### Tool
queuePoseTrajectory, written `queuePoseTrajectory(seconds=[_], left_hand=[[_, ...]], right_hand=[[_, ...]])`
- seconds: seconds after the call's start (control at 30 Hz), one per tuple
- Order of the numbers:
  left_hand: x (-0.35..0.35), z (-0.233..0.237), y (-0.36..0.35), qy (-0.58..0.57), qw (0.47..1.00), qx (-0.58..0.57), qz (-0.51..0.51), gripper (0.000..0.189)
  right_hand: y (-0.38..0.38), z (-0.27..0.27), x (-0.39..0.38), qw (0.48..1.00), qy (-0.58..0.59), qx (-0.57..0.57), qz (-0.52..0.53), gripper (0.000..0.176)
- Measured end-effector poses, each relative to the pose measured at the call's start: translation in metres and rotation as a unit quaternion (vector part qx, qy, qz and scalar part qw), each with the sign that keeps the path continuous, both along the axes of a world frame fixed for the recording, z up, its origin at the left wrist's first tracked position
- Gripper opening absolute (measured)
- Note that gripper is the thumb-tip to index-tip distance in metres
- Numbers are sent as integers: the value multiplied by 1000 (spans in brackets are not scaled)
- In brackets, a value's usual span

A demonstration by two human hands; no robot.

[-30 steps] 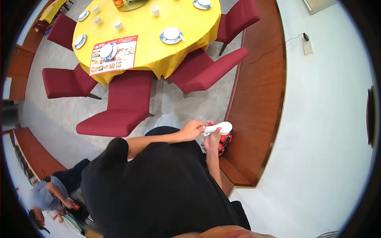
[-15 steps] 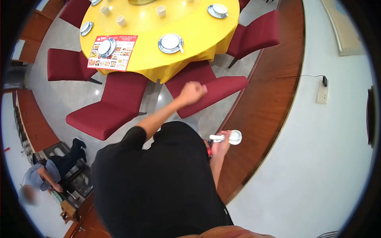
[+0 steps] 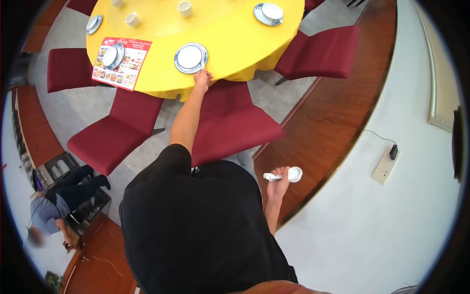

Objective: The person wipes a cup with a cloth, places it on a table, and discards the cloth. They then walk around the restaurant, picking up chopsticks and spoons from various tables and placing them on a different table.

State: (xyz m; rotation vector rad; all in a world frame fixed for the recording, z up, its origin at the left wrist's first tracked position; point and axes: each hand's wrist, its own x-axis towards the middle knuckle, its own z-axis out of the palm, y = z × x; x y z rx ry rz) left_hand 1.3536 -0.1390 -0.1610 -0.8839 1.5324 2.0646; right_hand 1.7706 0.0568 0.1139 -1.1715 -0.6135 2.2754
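My left hand reaches out to the near edge of the yellow round table. Its fingers are closed at the handle end of a white spoon, which lies beside a white bowl on a blue-patterned plate. Low on the right, away from the table, my right hand is wrapped round white spoons; their rounded ends stick out on one side and the handles on the other.
A red picture menu lies left of that plate, under another bowl and plate. Cups stand farther in. Dark red chairs surround the table. A wooden ledge runs along the right wall. At lower left, another person is beside grey bins.
My left hand has moved forward from above the chair to the spoon at the plate. My right hand still holds the white spoons. The whole view has shifted and turned slightly.
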Motion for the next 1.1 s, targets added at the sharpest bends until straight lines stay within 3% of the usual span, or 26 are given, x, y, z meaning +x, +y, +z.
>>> queuePoseTrajectory(seconds=[0.13,0.17,0.23,0.27,0.33,0.37,0.4,0.5,0.53,0.6,0.7,0.77,0.9,1.1], left_hand=[[20,14,12,64,995,75,33,21],[30,25,21,65,995,74,14,17],[54,80,56,53,992,110,29,18],[68,97,72,123,982,139,-44,16],[101,178,125,101,981,153,-65,10],[117,201,154,118,982,122,-87,12],[137,219,184,114,983,111,-90,13],[184,262,264,99,988,101,-70,21],[196,262,282,93,989,91,-74,22],[209,259,315,97,988,89,-77,23],[204,261,353,119,988,54,-76,22],[190,266,372,137,987,38,-81,22],[157,268,404,253,918,-238,-193,30],[88,268,470,305,817,-360,-332,29]], right_hand=[[53,-15,-41,998,-2,-17,60,12],[65,-13,-55,997,-51,-28,55,12],[96,-21,-80,990,-35,-7,134,15],[111,-21,-99,984,-56,10,169,16],[143,-25,-137,970,-32,-1,243,18],[161,-25,-160,963,-27,-3,269,19],[182,-33,-173,947,21,6,321,34],[231,-35,-209,933,61,-12,355,35],[243,-38,-217,927,82,-24,364,36],[261,-41,-230,912,101,10,397,59],[286,-37,-249,906,122,-22,406,66],[305,-29,-265,902,92,-41,419,54],[341,-39,-299,877,75,11,475,42],[406,-31,-368,911,56,-26,408,28]])
